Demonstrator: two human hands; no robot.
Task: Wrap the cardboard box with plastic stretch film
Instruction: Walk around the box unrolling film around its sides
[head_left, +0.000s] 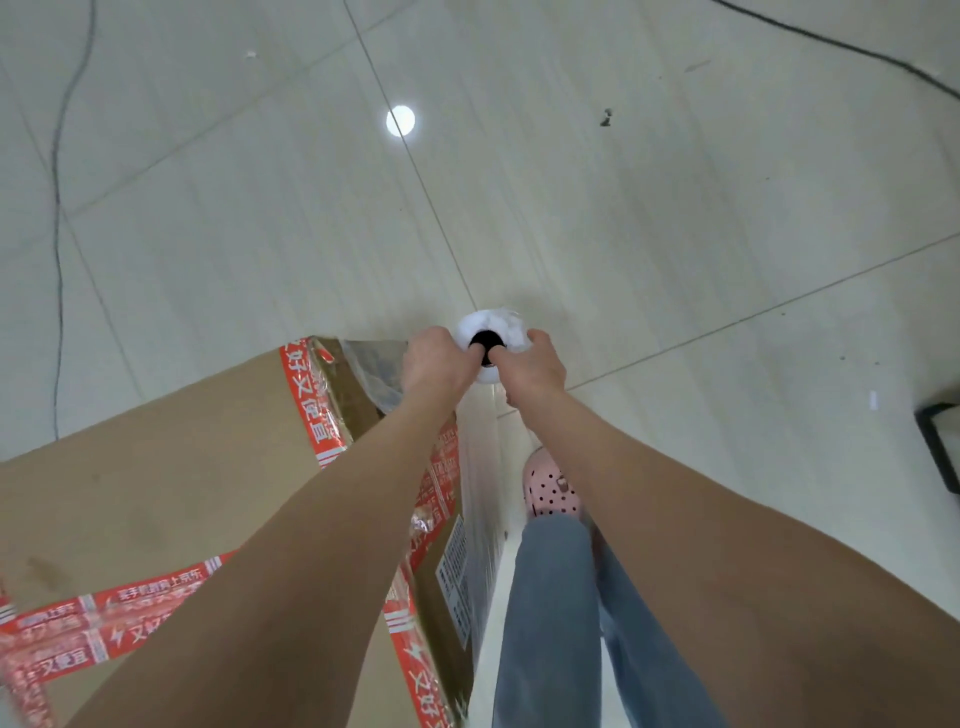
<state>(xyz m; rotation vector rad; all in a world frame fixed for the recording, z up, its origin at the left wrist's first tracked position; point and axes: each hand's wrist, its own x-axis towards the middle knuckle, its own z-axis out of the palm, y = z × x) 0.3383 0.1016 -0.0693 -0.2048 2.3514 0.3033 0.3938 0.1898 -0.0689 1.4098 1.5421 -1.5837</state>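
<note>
A large cardboard box (156, 467) with red printed tape stands on the floor at the lower left. A white roll of stretch film (491, 327) stands upright just past the box's far right corner, seen from its top end with the dark core hole. My left hand (434, 364) and my right hand (535, 366) both grip the roll's top, each with a thumb hooked into the core. A sheet of clear film (480, 519) runs from the roll down along the box's right side. Crinkled film (374, 371) covers the box's far corner.
Pale tiled floor (675, 234) spreads all round the box. My jeans leg (550, 623) and pink clog (548, 493) are right of the box. A thin black cable (57, 208) lies at the far left, another (831, 41) at the top right. A dark framed object (940, 441) sits at the right edge.
</note>
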